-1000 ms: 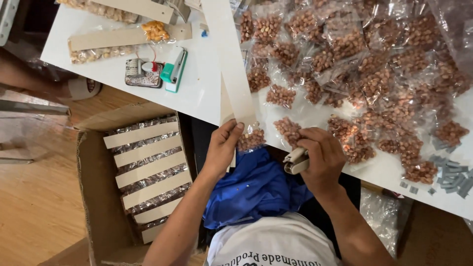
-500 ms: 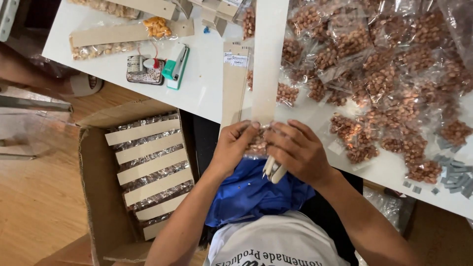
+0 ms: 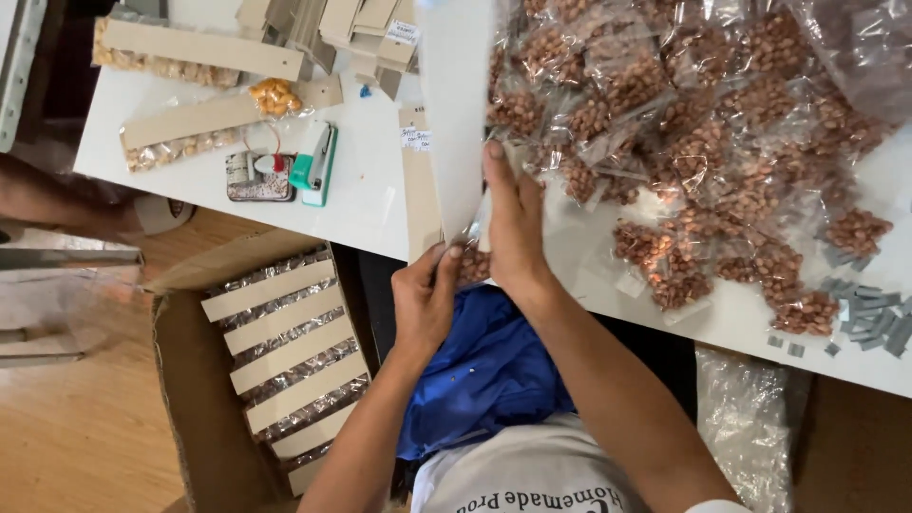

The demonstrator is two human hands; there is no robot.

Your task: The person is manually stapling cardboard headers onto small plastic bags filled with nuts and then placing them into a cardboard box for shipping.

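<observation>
we held a long pale cardboard strip (image 3: pixel 454 104) upright over the near edge of the white table (image 3: pixel 370 204), with a small clear bag of peanuts (image 3: pixel 472 264) at its lower end. our right hand (image 3: pixel 513 228) lay flat along the strip, fingers stretched and pressing it; our left hand (image 3: pixel 425 299) pinched the bottom end where the bag met the card.

just beyond the strip, further onto the table, lay a big heap of loose peanut bags (image 3: pixel 703 142), not yet on any card, so by our reckoning most of the work was left. to the left of the strip on the table sat a green stapler (image 3: pixel 315 166), a small tin (image 3: pixel 258 177) and two finished strips with bags attached (image 3: pixel 190 52). below the table edge, left of our arms, an open cardboard box (image 3: pixel 204 408) held a row of finished strips (image 3: pixel 285 351), so a fair batch looked done. spare blank cards (image 3: pixel 332 19) were stacked at the table's far edge.
</observation>
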